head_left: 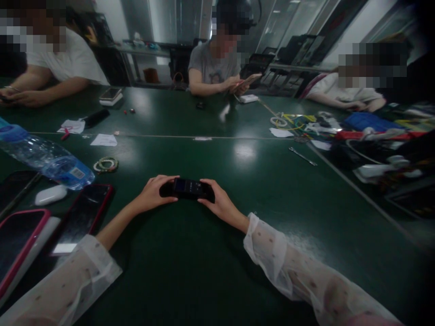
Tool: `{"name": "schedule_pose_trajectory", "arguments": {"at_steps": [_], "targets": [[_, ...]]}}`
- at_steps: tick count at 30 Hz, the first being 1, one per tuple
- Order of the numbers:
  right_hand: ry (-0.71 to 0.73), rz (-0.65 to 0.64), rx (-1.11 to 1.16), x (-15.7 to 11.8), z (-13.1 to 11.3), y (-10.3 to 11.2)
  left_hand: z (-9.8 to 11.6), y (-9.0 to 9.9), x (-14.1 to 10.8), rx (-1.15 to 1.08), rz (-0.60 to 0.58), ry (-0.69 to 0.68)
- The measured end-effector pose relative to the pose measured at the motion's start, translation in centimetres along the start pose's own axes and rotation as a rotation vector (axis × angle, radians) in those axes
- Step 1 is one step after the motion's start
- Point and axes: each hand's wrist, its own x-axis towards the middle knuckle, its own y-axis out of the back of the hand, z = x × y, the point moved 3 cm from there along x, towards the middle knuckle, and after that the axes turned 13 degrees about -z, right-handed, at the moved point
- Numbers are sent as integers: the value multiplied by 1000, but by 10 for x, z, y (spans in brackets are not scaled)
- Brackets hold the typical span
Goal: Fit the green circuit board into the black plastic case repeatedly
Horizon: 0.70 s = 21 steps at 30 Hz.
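A black elongated device with a small dark screen point(187, 188) lies level over the green table, held at both ends. My left hand point(154, 194) grips its left end, with the thumb along the near edge and the fingers along the far edge. Its right end sits between the thumb and fingers of my right hand point(219, 201). Faint light marks show on the screen's right part. To the left of my left hand is a beaded bracelet point(106, 165), and a red-edged phone point(83, 215) lies nearer to my left forearm.
A water bottle point(50, 158), a white case point(50, 194) and a pink-framed phone point(20, 240) are at the left. Cables point(295, 121) and tools crowd the right, near a wrench point(302, 156). Three people sit across the green table point(210, 158).
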Motion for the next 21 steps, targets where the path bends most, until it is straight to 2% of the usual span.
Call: {"name": "schedule_pose_trajectory", "arguments": {"at_steps": [21], "targets": [[-15,25,14,0,0,0,-3,-2,1,6,22,-16]]}}
